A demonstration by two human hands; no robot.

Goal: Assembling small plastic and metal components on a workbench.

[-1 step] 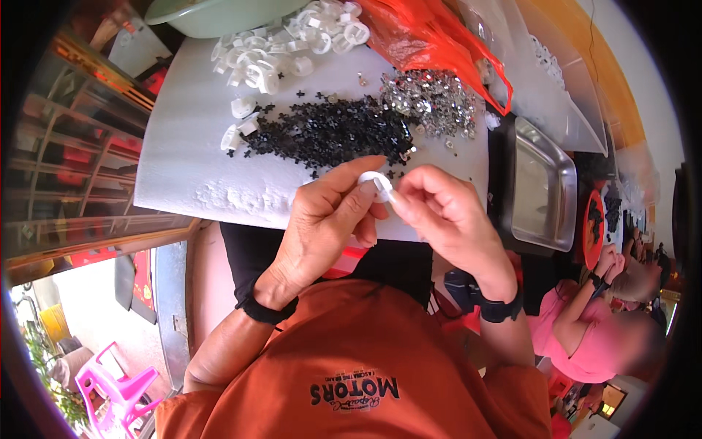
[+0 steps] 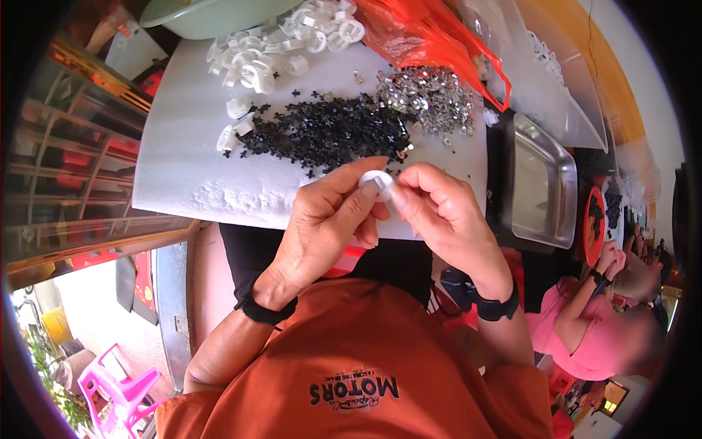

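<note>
A small white plastic ring (image 2: 375, 179) with a flat piece across its inside is held over the table's near edge. My left hand (image 2: 325, 212) is closed, pinching the ring between thumb and forefinger. My right hand (image 2: 442, 212) is closed too, thumb and forefinger at the ring's right edge; whether a smaller piece sits between them is hidden. Just beyond my fingers lies a heap of small black cross-shaped pieces (image 2: 322, 132). Shiny clear and silver bits (image 2: 431, 99) are piled to its right. At the far left, more white ring-shaped parts (image 2: 256, 62) are heaped.
The pieces lie on a white foam-like table surface (image 2: 190, 172). A pale green basin (image 2: 212, 20) and a red plastic bag (image 2: 431, 36) stand along the far side. To the right is a metal tray (image 2: 545, 186). Another person in pink (image 2: 578, 329) sits farther right.
The white ring has tilted so that more of its face shows. My right fingers have shifted slightly at its edge; both hands otherwise stay in place.
</note>
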